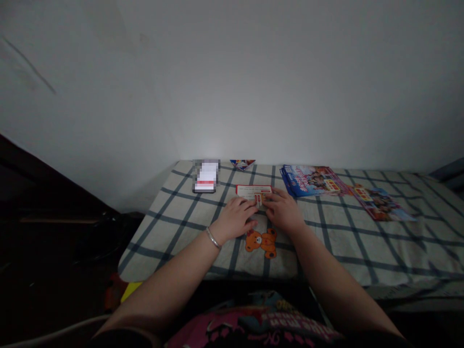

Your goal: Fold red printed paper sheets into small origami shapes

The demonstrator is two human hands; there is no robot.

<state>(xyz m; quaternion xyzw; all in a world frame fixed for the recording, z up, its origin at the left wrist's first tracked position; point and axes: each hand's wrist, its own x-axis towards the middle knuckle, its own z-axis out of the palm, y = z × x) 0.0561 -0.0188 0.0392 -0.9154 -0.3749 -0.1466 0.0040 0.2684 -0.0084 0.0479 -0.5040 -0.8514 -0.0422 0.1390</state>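
Note:
A small white sheet of paper with a red border and fine print (250, 189) lies on the checked cloth in front of me, and its lower part is covered by my fingers. My left hand (235, 217), with a silver bracelet at the wrist, rests on the paper's lower left, fingers stretched out and thumb apart. From the other side, my right hand (284, 210) lies on the paper's right edge with its fingers spread. Both hands press down near each other, palms low. An orange teddy bear picture (261, 242) shows on the cloth just below them.
A lit phone (206, 176) lies at the back left. Beside it, against the wall, is a colourful folded paper triangle (242, 164). A stack of printed leaflets (311, 180) and a separate leaflet (384, 204) lie to the right. The table (174, 193) ends at the left and front.

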